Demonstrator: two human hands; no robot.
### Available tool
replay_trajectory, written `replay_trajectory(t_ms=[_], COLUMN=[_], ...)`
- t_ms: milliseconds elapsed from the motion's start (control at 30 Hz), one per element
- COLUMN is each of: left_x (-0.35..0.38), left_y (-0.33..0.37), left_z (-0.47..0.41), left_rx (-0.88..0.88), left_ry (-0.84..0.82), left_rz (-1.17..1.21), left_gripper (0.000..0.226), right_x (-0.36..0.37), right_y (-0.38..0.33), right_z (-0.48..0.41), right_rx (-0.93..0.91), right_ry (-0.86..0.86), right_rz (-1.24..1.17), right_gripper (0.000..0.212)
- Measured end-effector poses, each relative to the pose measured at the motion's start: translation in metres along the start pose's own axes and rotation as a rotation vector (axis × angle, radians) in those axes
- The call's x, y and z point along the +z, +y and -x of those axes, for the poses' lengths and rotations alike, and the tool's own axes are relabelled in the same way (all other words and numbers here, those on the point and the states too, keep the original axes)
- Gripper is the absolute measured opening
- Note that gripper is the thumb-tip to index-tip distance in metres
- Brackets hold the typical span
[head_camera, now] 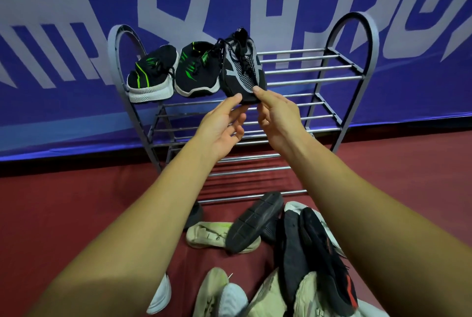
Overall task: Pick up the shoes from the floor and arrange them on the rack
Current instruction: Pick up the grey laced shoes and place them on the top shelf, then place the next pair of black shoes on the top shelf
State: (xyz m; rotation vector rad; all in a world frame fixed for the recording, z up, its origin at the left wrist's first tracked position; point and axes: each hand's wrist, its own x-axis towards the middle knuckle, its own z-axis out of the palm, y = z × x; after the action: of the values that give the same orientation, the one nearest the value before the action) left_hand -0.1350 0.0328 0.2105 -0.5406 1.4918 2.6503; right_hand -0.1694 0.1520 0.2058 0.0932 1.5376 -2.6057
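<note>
We seat the shoe (242, 69) on the rack (306, 79), left hand (219, 127) loose, right hand (278, 117) grip unclear; next, release and fetch another.

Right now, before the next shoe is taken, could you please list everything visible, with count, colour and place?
grey metal tube shoe rack: one, grey, on the floor against the banner
black knit shoes with green stripes and white soles: two, top shelf, left end, side by side
black-and-grey mesh lace-up shoe: one, top shelf, right of the striped pair
loose shoes: a pile, black, beige and white, on the floor before the rack; count unclear
dark red floor: one
blue banner with white lettering: one, behind the rack
left hand: thumb touches the mesh shoe's toe
right hand: thumb on that toe, fingers curled beneath
</note>
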Motion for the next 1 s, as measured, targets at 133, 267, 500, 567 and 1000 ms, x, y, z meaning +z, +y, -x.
replay_trajectory(t_ms=[133,267,500,567,1000], left_x=[0.003,0.004,-0.006,-0.014,-0.082], left_y=[0.002,0.004,-0.003,-0.012,-0.091], left_z=[-0.007,-0.011,-0.013,-0.010,-0.001], left_rx=[0.003,0.002,0.058,0.057,-0.112], left_ry=[0.021,0.025,-0.021,-0.039,0.028], left_rz=[-0.003,-0.028,-0.174,-0.271,-0.892], left_gripper=[0.021,0.025,0.043,0.043,0.021], right_x=[0.001,0.002,-0.015,-0.022,-0.078], right_y=[0.004,0.005,0.006,0.009,0.070], right_z=[-0.003,-0.007,-0.003,0.003,0.035], right_rx=[0.029,0.048,0.123,0.192,0.341], right_ry=[-0.008,0.022,-0.032,-0.035,-0.051], right_rz=[-0.052,-0.052,0.119,0.149,0.741], right_gripper=[0.038,0.039,0.051,0.046,0.041])
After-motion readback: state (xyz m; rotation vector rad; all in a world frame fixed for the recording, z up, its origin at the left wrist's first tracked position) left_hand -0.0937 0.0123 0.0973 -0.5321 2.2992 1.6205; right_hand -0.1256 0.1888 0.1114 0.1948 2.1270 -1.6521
